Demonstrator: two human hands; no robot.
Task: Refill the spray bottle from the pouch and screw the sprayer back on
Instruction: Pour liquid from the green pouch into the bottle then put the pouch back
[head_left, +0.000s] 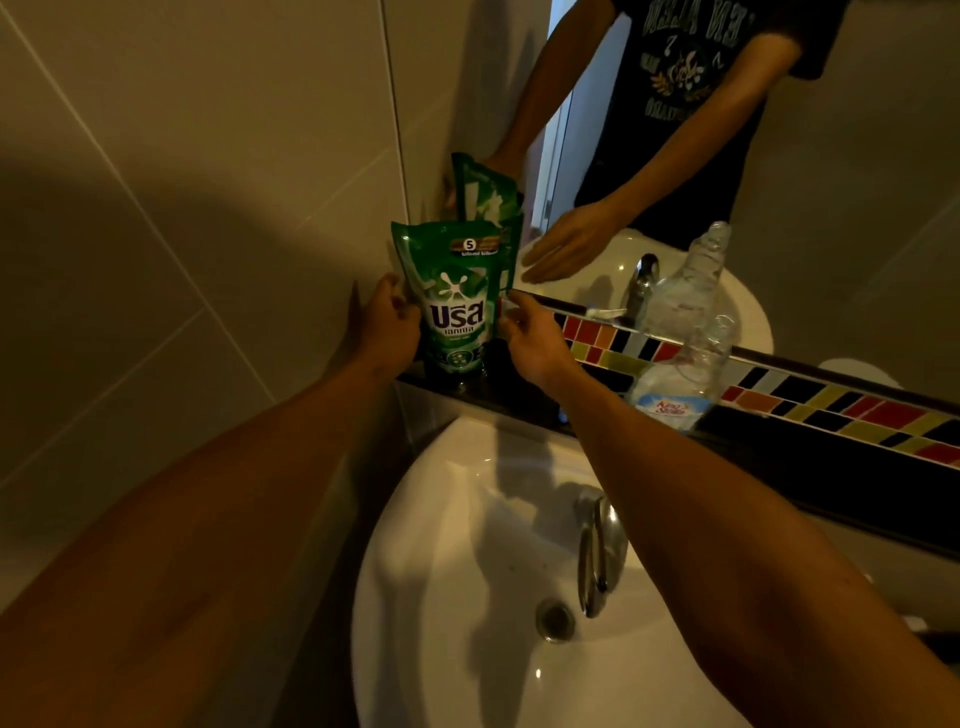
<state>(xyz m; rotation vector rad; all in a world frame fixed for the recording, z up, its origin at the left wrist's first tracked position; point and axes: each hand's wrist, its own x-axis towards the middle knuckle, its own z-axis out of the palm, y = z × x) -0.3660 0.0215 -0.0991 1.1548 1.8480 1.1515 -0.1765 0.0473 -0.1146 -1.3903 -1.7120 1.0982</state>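
A green refill pouch (457, 306) with white lettering stands upright on the dark ledge (519, 395) behind the sink, in the corner by the tiled wall. My left hand (387, 325) holds its left edge, thumb on top and fingers against the front. My right hand (532, 340) is just to the pouch's right with fingers spread, fingertips near its right edge. A clear plastic bottle (685, 379) with a pale label stands on the ledge further right, with no top on it. No sprayer head is in view.
Below my arms is a white basin (467, 571) with a chrome tap (597, 551) and a drain (555, 621). A mirror (831, 208) above the ledge reflects me, the pouch and the bottle. A strip of coloured tiles (831, 410) runs along the ledge.
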